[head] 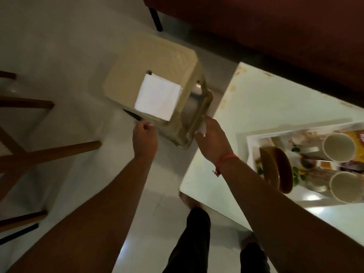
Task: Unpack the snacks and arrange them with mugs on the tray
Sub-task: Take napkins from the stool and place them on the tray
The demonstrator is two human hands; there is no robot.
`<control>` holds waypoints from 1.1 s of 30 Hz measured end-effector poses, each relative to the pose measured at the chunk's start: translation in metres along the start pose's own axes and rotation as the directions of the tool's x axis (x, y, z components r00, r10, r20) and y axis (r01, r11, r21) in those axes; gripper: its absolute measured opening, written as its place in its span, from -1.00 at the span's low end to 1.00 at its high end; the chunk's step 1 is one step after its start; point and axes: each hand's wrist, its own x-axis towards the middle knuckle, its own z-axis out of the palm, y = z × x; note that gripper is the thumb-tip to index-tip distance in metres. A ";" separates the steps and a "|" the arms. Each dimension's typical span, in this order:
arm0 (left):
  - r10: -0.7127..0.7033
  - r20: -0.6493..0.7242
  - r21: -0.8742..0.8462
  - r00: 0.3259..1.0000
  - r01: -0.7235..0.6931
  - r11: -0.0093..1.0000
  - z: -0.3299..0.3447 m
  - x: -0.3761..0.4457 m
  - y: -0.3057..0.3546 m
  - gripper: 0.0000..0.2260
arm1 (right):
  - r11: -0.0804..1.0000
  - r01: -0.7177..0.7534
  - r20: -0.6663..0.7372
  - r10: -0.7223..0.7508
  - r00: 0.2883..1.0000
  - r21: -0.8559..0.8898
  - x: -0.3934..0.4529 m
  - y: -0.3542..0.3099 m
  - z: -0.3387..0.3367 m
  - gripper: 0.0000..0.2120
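Both hands, left hand (pixel 144 134) and right hand (pixel 208 134), curled around the light, stiff plastic stool (pixel 157 79) at mid-frame, gripping its lower rim.

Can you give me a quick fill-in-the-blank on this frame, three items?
1. The white paper lies on top of the beige plastic ____.
2. The tray holds ____ white mugs.
3. The red thread is tied around the ____ wrist.

Missing words: stool; two; right
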 end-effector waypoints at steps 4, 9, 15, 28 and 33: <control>0.125 0.006 0.138 0.992 -0.124 0.983 -0.023 0.062 -0.002 -0.83 | 0.993 -0.085 0.061 0.080 0.995 0.079 0.057 -0.030 0.040 -0.66; 0.232 0.115 0.362 0.966 -0.259 0.896 -0.023 0.108 0.006 -0.70 | 0.909 -0.309 0.076 0.300 0.951 0.280 0.108 -0.045 0.078 -0.62; 0.141 0.167 0.401 0.976 -0.198 0.894 -0.013 0.122 0.017 -0.62 | 0.877 -0.393 -0.015 0.413 0.911 0.276 0.135 -0.043 0.099 -0.56; -0.292 0.525 -0.357 0.800 0.518 0.777 0.010 0.004 -0.010 -0.68 | 0.727 -0.457 0.303 0.345 0.889 0.512 0.026 0.032 0.039 -0.84; -0.224 0.634 -0.439 0.740 0.583 0.684 0.028 -0.084 -0.017 -0.79 | 0.662 -0.485 0.292 0.388 0.874 0.571 -0.045 0.081 0.011 -0.90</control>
